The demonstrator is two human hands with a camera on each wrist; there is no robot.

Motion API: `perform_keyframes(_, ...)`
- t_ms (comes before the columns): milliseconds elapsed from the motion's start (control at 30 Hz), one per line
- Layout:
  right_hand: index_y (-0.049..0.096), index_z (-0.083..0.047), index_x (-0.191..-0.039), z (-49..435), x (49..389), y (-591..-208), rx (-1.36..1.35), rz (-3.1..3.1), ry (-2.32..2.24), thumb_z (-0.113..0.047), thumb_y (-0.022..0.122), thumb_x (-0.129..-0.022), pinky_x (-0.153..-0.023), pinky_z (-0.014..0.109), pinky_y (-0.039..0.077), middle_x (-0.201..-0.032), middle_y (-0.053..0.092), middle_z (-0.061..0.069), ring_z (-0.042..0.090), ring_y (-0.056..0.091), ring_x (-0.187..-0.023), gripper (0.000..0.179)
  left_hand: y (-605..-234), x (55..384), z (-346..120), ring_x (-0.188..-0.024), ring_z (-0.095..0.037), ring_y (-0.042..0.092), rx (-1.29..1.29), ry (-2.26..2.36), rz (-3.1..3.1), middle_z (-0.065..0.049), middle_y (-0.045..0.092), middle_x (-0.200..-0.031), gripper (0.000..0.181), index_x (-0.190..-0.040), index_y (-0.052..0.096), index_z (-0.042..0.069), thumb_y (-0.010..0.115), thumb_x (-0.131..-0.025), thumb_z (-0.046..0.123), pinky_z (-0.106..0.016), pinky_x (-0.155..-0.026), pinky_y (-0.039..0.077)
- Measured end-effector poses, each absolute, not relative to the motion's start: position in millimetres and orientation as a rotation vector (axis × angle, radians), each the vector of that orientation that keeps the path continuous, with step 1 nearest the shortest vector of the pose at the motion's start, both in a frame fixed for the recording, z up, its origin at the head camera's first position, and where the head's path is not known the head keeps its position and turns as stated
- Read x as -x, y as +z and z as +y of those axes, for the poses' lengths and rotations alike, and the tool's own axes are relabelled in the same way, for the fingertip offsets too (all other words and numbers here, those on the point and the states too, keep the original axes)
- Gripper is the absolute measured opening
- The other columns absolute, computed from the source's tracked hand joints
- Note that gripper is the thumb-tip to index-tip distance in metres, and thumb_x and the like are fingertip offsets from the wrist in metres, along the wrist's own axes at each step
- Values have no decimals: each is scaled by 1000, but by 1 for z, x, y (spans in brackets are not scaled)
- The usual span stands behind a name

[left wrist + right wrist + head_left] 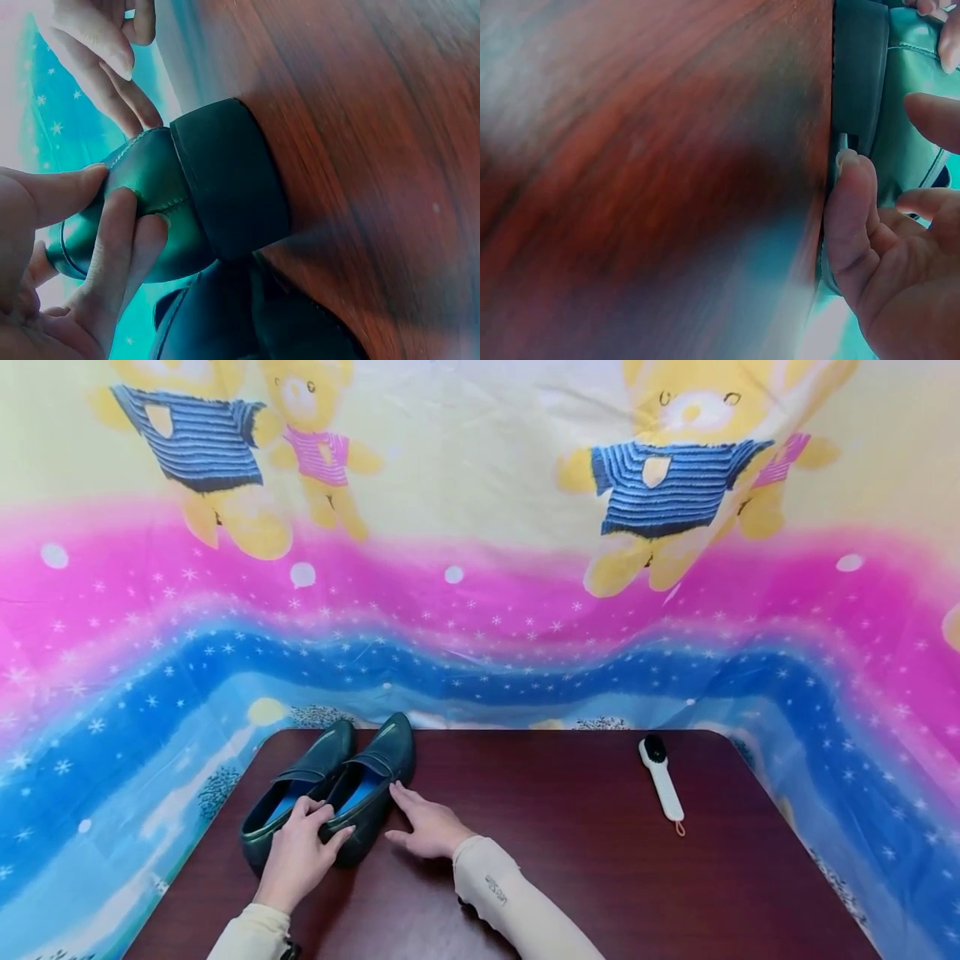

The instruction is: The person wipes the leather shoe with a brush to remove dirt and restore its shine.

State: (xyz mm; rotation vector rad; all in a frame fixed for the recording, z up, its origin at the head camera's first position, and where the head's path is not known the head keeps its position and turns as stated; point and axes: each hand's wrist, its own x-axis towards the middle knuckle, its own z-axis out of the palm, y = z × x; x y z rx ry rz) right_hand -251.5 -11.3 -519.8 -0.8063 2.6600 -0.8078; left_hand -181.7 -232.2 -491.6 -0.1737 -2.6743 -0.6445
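Two dark green loafers with blue insoles stand side by side on the table, toes pointing away. At the heel of the right-hand loafer (393,747), my left hand (297,852) pinches the back between thumb and fingers. The left wrist view shows the fingertips on the shiny heel leather (161,180), above the dark heel block (229,176). My right hand (431,827) lies along the outer side of this same loafer, its fingers extended and the fingertips touching it. The left-hand loafer (318,758) stands close beside, partly covered by my left hand.
A white brush (663,785) with black bristles and an orange hanging loop lies toward the right of the dark brown table (540,827). Behind the table's far edge hangs a bear-patterned cloth (480,610), which also runs down both sides.
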Motion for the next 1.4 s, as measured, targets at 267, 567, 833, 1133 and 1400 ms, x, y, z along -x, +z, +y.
perform_keyframes(267,19,-30,-167,-25,253,-516,844,2657,-741,-47,60,-103,-119,42,39,-173,19,-11,13,32,-155,77,-488,180,-245,-78,-28,67,133,-591,-2702,-16,61,-106,25,-86,68,9,89,-83,23,-54,-74,58)
perform_keyframes(567,18,-30,-167,-35,255,-513,842,2651,-710,-47,60,-103,-120,39,38,-172,19,-12,11,30,-156,78,-486,180,-254,-80,-29,68,112,-569,-2715,-18,62,-107,26,-87,69,7,89,-83,25,-56,-78,58)
perform_keyframes(833,19,-29,-167,-42,254,-511,832,2664,-687,-48,60,-102,-119,38,39,-173,19,-11,11,33,-154,79,-488,181,-258,-79,-27,68,125,-554,-2675,-15,63,-104,27,-86,70,7,90,-81,24,-55,-79,58)
perform_keyframes(1133,19,-31,-167,-39,251,-511,820,2678,-669,-48,60,-103,-118,39,40,-172,19,-14,12,36,-153,78,-488,179,-258,-74,-24,66,155,-535,-2659,-15,63,-103,28,-91,72,7,90,-81,25,-55,-76,58)
perform_keyframes(1400,30,-27,-164,-5,263,-486,953,2857,-570,-44,57,-105,-97,35,56,-170,29,-6,18,57,-137,67,-472,189,-270,-54,-18,50,126,-389,-2458,-12,66,-112,42,-114,74,16,86,-82,40,-33,-45,38)
